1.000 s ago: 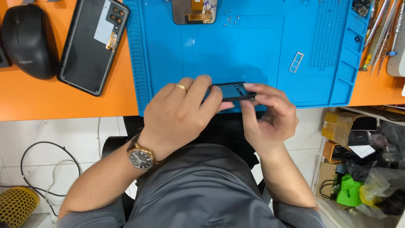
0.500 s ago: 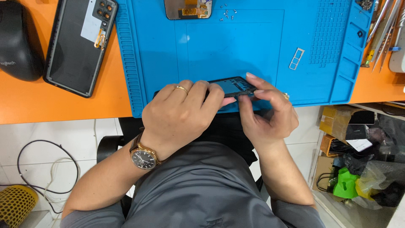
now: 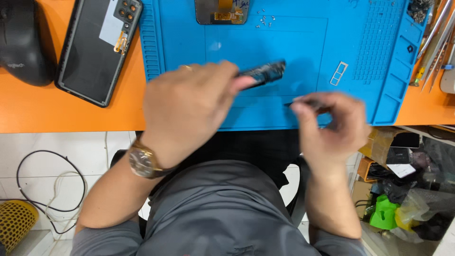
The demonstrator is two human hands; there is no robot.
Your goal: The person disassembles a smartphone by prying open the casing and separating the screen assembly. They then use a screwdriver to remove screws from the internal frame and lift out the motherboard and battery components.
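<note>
My left hand [image 3: 189, 106], with a ring and a wristwatch, grips a dark, flat phone part [image 3: 265, 72] and holds it tilted over the blue work mat [image 3: 284, 42]. My right hand [image 3: 334, 125] is blurred, a little to the right of the part and apart from it. Its fingertips pinch a thin dark piece [image 3: 303, 100], too blurred to make out. Both hands hover near the mat's front edge, above my lap.
A black phone back cover [image 3: 97, 47] and a black mouse [image 3: 23, 42] lie on the orange desk at left. A phone screen assembly [image 3: 220, 12], loose screws [image 3: 265, 20] and a white card tray [image 3: 339, 73] rest on the mat. Tweezers and tools [image 3: 436, 42] lie at right.
Both hands held the dark part together before. My right hand has now come off it and moved right and down, while my left hand lifted the part farther over the mat.
</note>
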